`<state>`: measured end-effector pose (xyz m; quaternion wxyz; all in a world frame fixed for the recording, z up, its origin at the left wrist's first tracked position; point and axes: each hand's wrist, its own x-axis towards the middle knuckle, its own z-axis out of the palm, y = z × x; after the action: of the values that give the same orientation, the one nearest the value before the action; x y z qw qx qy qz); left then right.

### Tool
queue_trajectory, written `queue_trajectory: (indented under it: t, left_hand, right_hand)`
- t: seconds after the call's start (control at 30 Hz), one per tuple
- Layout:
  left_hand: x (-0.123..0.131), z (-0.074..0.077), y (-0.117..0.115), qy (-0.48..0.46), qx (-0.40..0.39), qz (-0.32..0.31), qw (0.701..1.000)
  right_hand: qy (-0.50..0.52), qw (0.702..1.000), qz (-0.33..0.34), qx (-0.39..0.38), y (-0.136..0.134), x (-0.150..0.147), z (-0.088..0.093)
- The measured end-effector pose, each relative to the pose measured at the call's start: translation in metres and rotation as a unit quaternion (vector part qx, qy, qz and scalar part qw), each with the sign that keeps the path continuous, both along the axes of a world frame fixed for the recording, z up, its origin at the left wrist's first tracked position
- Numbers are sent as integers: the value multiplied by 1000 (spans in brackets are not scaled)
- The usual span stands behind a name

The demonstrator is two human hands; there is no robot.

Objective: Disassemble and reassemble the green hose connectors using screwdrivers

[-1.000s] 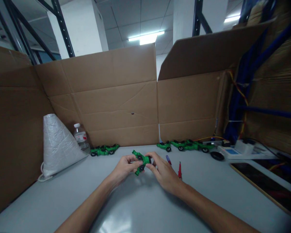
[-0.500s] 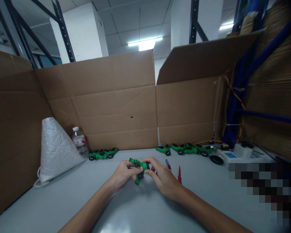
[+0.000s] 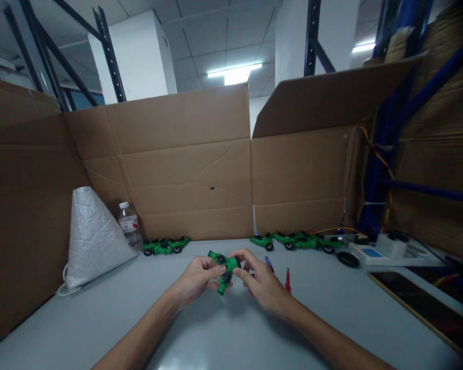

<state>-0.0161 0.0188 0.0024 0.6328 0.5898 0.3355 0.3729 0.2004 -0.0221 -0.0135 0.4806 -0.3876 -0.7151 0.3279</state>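
Green and black, the toy (image 3: 230,264) is held up above the desk (image 3: 332,288), between the two hands. The left hand (image 3: 195,278) grasps it from the left side, thumb laid across its near face and fingers behind. The right hand (image 3: 263,283) pinches its right end, at a dark part, between thumb and fingertips. The toy is tilted, its two green arms spread toward the left, one up and one down.

Just beyond the right hand, a blue stick (image 3: 269,263) lies on the desk, partly hidden by that hand. Near it, right of the hand, is a slim red stick (image 3: 288,280), its lower end also covered.

Along the back, against the cardboard (image 3: 185,169), stand green cars: a left cluster (image 3: 164,247), a single car (image 3: 261,242) right of centre, and a right cluster (image 3: 304,242) just beside it. A black ring (image 3: 348,259) lies flat in front of the right cluster, near a white power strip (image 3: 416,257). A dark slab (image 3: 420,306) lies closer, at the right. Far left, a silvery bag (image 3: 94,241) leans beside a clear bottle (image 3: 129,226) with a white cap.
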Motion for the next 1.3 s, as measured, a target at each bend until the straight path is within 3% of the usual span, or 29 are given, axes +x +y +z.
queue_trajectory:
  t: [0.13,0.4,0.8,1.03,1.3]
  left_hand:
    - [1,1,1,7,24,13,1000]
    - [-1,0,6,48,62,64,995]
    - [-1,-8,15,89,155,83,980]
    - [3,-6,14,87,154,107,978]
    - [8,-3,5,22,72,82,994]
  right_hand:
    - [-36,998,-35,49,1,2,1]
    - [-55,996,-49,58,3,5,-4]
    - [-124,984,-69,108,2,9,-1]
    - [-114,985,-76,107,1,6,-3]
    - [-115,983,-94,104,5,8,-7]
